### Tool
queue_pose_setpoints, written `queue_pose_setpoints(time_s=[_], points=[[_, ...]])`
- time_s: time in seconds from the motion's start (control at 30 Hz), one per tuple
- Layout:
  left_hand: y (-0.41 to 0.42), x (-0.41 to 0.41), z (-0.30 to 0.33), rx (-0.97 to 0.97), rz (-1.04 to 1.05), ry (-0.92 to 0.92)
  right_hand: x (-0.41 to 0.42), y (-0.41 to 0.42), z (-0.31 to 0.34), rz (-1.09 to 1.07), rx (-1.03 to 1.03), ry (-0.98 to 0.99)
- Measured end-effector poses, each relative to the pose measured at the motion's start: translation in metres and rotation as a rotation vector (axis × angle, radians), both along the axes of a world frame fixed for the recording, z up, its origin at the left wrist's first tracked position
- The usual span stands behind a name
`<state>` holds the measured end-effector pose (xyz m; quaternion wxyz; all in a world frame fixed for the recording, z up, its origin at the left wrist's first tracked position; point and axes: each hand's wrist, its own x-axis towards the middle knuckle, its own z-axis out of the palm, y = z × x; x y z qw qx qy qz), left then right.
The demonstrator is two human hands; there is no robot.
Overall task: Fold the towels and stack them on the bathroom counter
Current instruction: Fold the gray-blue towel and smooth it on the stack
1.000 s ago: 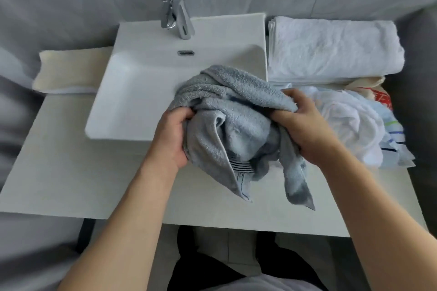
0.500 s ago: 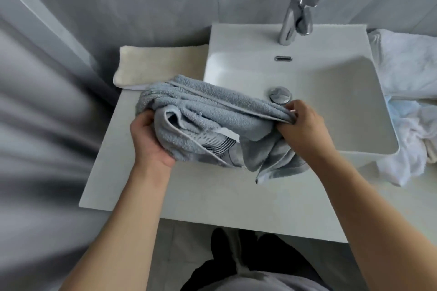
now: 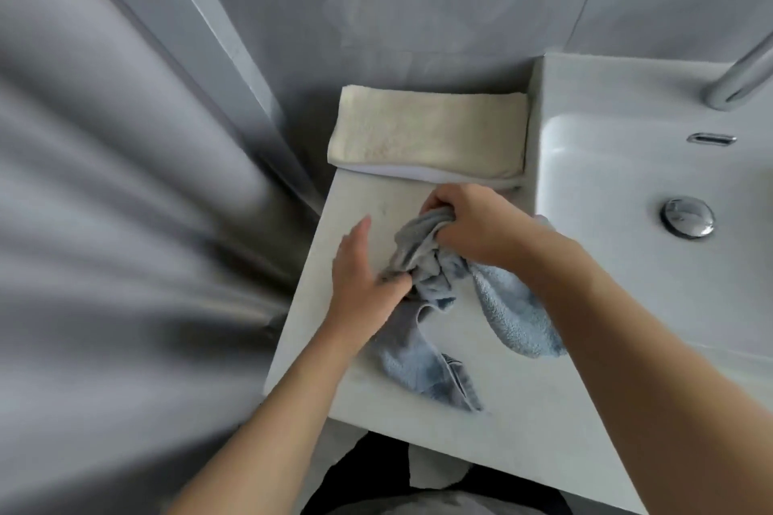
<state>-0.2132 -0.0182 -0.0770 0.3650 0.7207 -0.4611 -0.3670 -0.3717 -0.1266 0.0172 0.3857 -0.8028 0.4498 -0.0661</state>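
One towel looked finished: a cream towel (image 3: 426, 134) lay folded flat at the back of the counter (image 3: 523, 422), against the wall and just left of the sink (image 3: 652, 188), with a thin white layer showing under its front edge, possibly another folded piece, couldn't tell. Second one, the blue-grey towel (image 3: 514, 318), was nowhere near folded. It sat bunched on the counter in front of the cream towel, one end trailing toward the near counter edge and another lobe spread toward the sink side. Right hand (image 3: 472, 222) had its fingers curled tight round a wad of that towel at the top of the bunch. Left hand (image 3: 364, 284) lay mostly flat with fingers extended, thumb side touching the fabric; didn't read as a real grasp, though motion blur made that uncertain. My read: about one towel stacked, one just landed on the work area. Left to do: spread the blue-grey towel flat, fold it, set it on the cream one. Any other towels weren't in view, so total count unknown. Faucet (image 3: 740, 79) only partly visible at the right edge.
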Motion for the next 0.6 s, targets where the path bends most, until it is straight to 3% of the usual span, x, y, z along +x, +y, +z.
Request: queue_pose_setpoints(time_s=[0.07, 0.13, 0.27, 0.33, 0.4, 0.47, 0.53, 0.6], points=[[-0.023, 0.016, -0.001, 0.068, -0.244, 0.021, 0.027, -0.003, -0.008, 0.005, 0.003, 0.021], [-0.034, 0.028, 0.001, 0.135, -0.281, 0.148, 0.040, -0.008, -0.016, -0.003, 0.014, 0.064], [-0.033, 0.072, -0.010, 0.306, 0.021, 0.537, 0.044, -0.029, -0.032, -0.021, -0.124, 0.419], [-0.022, 0.098, -0.021, 0.521, 0.133, 0.541, 0.044, -0.038, -0.043, -0.103, -0.158, 0.527], [-0.013, 0.119, -0.033, 0.732, 0.068, 0.283, 0.045, -0.045, -0.056, -0.230, -0.231, 0.426], [-0.012, 0.130, -0.048, 0.797, -0.057, -0.102, 0.048, -0.049, -0.066, -0.365, -0.312, 0.232], [-0.022, 0.133, -0.055, 0.613, -0.075, -0.459, 0.054, -0.047, -0.078, -0.545, -0.272, 0.085], [-0.042, 0.125, -0.055, 0.408, -0.124, -0.538, 0.058, -0.039, -0.092, -0.792, -0.040, 0.039]])
